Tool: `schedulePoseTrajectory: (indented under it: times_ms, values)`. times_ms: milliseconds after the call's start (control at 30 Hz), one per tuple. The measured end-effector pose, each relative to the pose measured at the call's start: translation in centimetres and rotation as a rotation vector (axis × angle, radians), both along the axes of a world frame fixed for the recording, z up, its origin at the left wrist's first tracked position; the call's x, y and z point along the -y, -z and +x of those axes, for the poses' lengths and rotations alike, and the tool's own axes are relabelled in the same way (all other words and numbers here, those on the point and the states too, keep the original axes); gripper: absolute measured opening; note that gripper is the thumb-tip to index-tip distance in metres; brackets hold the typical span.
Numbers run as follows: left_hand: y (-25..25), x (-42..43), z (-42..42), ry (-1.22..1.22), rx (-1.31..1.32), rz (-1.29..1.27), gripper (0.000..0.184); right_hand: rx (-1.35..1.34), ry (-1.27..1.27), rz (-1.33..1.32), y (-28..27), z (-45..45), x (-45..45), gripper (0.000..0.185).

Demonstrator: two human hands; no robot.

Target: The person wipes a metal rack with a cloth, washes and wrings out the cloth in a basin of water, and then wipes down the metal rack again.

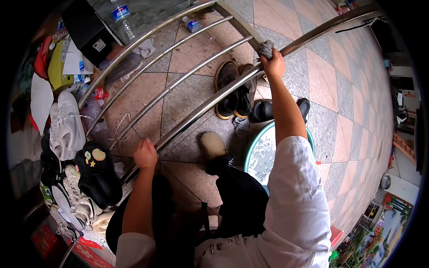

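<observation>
Head view: the right hand (273,67) is gripping a cloth (266,48) against the rack (192,118); the left hand's (145,153) fingers are wrapping the same bar. The rack is spanning between them; if one grip is slipping, it could be hitting the shoes (230,105) or basin (247,156).

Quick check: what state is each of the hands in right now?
Left hand: closed, apparently around the metal rail.
Right hand: closed, holding a grey wad.
</observation>
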State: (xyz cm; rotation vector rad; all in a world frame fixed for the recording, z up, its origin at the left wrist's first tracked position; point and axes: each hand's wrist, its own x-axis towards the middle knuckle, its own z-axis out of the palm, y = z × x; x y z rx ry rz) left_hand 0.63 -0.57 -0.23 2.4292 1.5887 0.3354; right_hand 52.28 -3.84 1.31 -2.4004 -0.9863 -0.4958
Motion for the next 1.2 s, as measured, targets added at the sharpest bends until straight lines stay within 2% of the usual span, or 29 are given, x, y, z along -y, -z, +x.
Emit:
schedulePoseTrajectory:
  times_ms: [100,200,367,500,633,1033,1167,1200]
  values:
    - [0.2,-0.1,-0.3,0.002,0.01,0.019,0.03,-0.046,-0.03,-0.022,-0.1,-0.8,0.2,0.053]
    - [-0.4,0.1,-0.2,-0.003,0.002,0.0,0.03,-0.038,-0.171,0.0,0.2,-3.6,0.9,0.051]
    - [-1.1,-0.1,0.4,-0.004,0.057,0.011,0.031,-0.091,-0.357,0.038,-0.4,-13.4,1.7,0.055]
    - [-0.1,0.1,-0.2,-0.007,0.05,-0.015,0.031,-0.243,-0.465,0.051,-0.9,-23.0,2.2,0.054]
    - [-0.2,0.1,-0.2,-0.004,0.055,0.056,0.03,-0.298,-0.538,0.097,-0.6,-30.0,2.4,0.055]
    - [-1.4,-0.6,-1.0,-0.106,0.079,-0.06,0.021,-0.182,-0.581,0.055,-0.1,-31.6,2.2,0.057]
    - [-4.2,-5.2,-3.1,0.118,-0.128,0.182,0.021,-0.161,-0.565,0.041,-0.2,-31.5,1.8,0.055]
    - [-5.0,-6.3,-4.1,0.097,-0.243,0.235,0.025,-0.156,-0.556,0.041,-0.1,-31.4,1.8,0.055]
